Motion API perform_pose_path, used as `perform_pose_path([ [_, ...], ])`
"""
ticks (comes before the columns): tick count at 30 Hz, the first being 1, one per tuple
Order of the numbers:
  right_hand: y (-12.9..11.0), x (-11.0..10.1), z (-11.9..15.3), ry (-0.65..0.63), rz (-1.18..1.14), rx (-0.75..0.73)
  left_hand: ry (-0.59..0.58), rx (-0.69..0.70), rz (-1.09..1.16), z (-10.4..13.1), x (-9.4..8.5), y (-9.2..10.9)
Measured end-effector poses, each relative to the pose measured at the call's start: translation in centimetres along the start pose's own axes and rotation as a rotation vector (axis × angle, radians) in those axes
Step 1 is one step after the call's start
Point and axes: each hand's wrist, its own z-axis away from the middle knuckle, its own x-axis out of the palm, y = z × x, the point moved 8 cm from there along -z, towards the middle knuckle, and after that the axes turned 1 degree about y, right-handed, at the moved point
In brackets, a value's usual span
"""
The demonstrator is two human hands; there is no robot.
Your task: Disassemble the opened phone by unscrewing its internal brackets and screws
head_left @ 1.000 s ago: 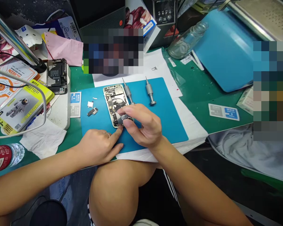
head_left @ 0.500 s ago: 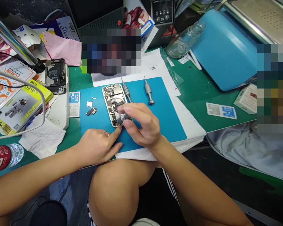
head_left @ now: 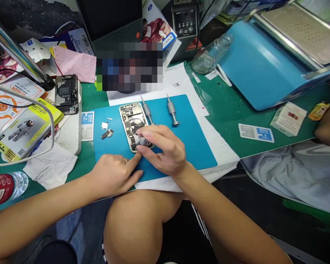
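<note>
An opened phone (head_left: 132,124) on a blue mat (head_left: 194,146) — components (head_left: 134,110) packed in its casing (head_left: 125,128) — is touched by the left hand (head_left: 112,169), grip unclenched, while a gray screwdriver (head_left: 143,142) is clasped by the right hand (head_left: 166,149).

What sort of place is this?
Probably a phone repair bench: an opened phone lies on a blue mat with slim grey screwdrivers near it, and a box marked BATTERY sits off to the left.

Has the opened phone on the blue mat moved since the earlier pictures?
No, not visibly: judged against the blue mat, the opened phone lies in the same place at the same slant; the camera's view itself shifted.
</note>
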Motion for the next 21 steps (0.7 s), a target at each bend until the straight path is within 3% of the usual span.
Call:
perform_pose_path([
  [14, -0.06, -0.03, -0.15, 0.010, 0.044, 0.009, 0.082, 0.012, -0.005, -0.10, -0.63, 0.08],
  [21, 0.07, 0.14, -0.12, -0.009, 0.036, 0.028, 0.053, 0.007, 0.006, -0.07, -0.35, -0.01],
])
